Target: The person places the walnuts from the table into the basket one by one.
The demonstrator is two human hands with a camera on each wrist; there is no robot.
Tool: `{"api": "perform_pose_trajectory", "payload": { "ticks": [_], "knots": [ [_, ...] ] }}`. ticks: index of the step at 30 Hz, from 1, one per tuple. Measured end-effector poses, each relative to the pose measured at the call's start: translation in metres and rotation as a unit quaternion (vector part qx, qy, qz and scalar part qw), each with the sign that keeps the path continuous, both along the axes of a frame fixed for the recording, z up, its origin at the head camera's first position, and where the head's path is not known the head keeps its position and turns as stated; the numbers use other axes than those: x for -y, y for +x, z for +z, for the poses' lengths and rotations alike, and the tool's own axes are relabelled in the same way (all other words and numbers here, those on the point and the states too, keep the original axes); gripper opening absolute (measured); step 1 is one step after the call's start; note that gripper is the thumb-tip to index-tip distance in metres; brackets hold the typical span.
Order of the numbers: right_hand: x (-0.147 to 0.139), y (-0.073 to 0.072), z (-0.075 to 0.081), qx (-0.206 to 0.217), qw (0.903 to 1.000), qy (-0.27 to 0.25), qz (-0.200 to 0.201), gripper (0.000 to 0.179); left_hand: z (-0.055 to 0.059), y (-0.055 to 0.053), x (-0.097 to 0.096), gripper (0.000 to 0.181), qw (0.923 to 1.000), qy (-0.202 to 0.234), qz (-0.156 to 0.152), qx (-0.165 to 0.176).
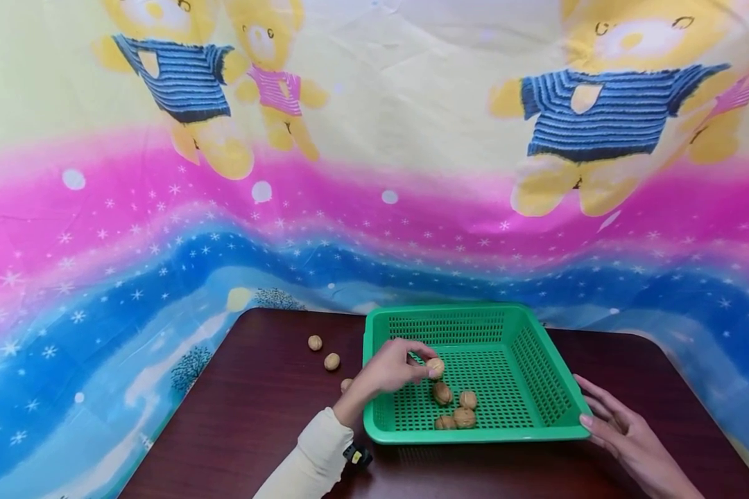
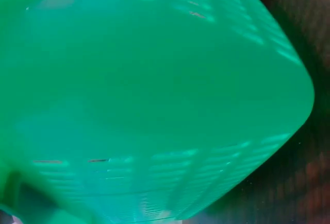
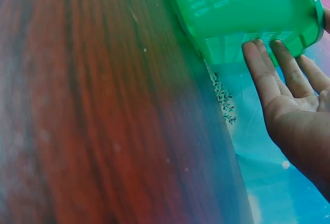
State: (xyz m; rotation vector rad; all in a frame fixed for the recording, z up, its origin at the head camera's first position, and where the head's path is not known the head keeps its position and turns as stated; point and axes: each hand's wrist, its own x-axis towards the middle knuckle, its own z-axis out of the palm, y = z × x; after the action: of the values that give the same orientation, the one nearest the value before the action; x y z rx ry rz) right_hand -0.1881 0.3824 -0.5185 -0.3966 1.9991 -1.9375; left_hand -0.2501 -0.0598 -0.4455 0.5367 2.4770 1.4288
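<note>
My left hand (image 1: 399, 365) reaches over the left rim of a green plastic basket (image 1: 474, 434) and pinches a walnut (image 1: 435, 368) between thumb and fingers. Below that nut, several walnuts lie on the basket floor, among them a darker walnut (image 1: 442, 394) and a paler one (image 1: 468, 400). At the basket's right front corner, my right hand (image 1: 624, 430) holds the rim, its thumb on the edge and its fingers (image 3: 255, 62) against the outer side wall. Only the green basket wall (image 2: 154, 80) fills most of the left wrist view; the left hand is hidden there.
Left of the basket, a walnut (image 1: 315, 342) and a second walnut (image 1: 331, 361) lie on the dark wooden table (image 1: 243, 416). A third walnut (image 1: 346, 384) is partly behind the left wrist. A printed cloth (image 1: 374, 229) with bears hangs behind the table.
</note>
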Motion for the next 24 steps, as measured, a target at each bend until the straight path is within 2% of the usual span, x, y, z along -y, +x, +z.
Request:
{"api": "perform_pose_trajectory", "payload": {
  "ticks": [7,13,19,24],
  "knots": [
    [0.0018,-0.0006,0.0048,0.005,0.9998,0.017,-0.008,0.067,0.0003,-0.0009,-0.0008,0.019,0.9991,-0.031,-0.024,0.018],
    [0.0025,-0.0006,0.0072,0.027,0.999,0.032,-0.016,0.067,0.0014,0.0003,-0.0015,0.026,0.9957,-0.074,-0.047,0.029],
    [0.0017,-0.0013,0.0056,0.026,0.9985,0.043,-0.021,0.067,-0.0005,0.0003,-0.0025,0.024,0.995,-0.077,-0.057,0.027],
    [0.0016,-0.0011,0.0029,0.026,0.9995,0.016,-0.009,0.066,-0.0021,0.0008,-0.0021,0.023,0.9954,-0.069,-0.056,0.035]
  ]
}}
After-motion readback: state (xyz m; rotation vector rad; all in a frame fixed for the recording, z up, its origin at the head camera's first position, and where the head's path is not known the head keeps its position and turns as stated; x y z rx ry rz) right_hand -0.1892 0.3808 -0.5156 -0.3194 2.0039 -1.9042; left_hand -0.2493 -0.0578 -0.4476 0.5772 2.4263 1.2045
